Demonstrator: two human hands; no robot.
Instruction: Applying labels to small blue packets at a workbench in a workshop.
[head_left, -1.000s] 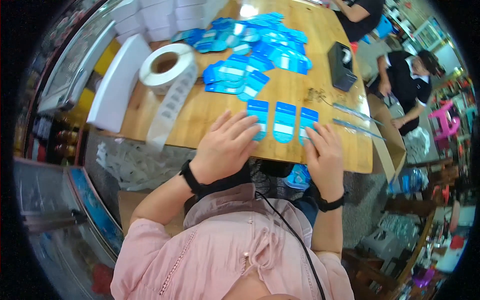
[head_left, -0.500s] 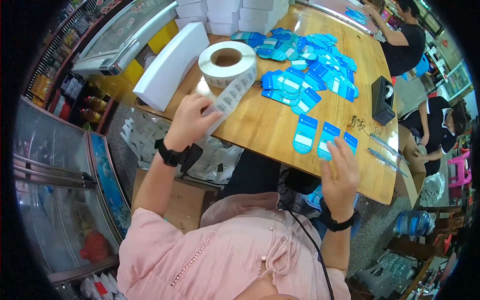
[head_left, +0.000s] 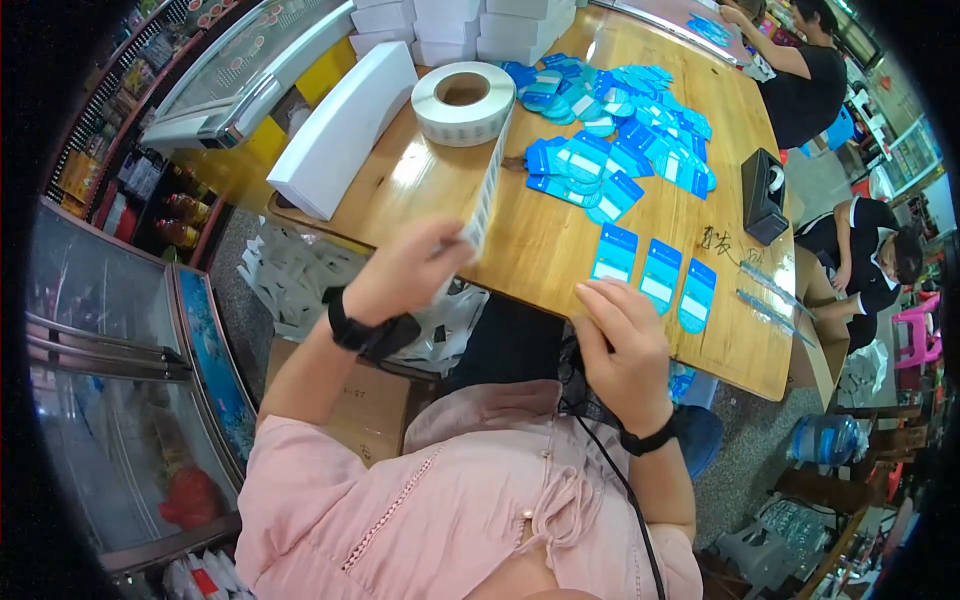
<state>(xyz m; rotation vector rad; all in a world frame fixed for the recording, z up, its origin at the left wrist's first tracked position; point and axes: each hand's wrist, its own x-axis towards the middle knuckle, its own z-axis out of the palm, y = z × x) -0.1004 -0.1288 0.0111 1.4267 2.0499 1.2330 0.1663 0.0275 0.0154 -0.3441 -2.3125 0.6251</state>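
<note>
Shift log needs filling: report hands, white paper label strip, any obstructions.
Left hand pinching label strip; strip runs from thick white roll. Right hand apparently empty, hiding lower part of leftmost blue card in front row.

Blue-and-cyan, white-patched cards [head_left: 662, 266]; white roll [head_left: 462, 120], its white strip [head_left: 488, 192] grey-marked; yellow-brown counter [head_left: 548, 236]; black dispenser [head_left: 764, 207]; pink blouse [head_left: 400, 505].

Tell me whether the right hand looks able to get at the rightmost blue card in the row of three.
Probably yes: the right hand is close by and looks empty, and the rightmost card lies uncovered, with nothing upright between them.
</note>
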